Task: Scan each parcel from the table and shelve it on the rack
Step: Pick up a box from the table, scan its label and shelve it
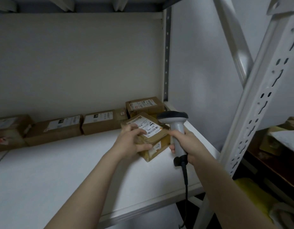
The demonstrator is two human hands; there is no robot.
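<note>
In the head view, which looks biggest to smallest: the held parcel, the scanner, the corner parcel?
1. held parcel
2. scanner and corner parcel look about alike; the latter is farther back and partly hidden, so unranked.

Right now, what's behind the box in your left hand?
Another labelled cardboard box sits behind the held box, in the back corner of the shelf. Its lower front is covered by the held box and the scanner.

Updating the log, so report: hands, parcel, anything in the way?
Left hand grips parcel, label up. Right hand holds scanner. Parcel at shelf's right end, shelved box close behind.
</note>
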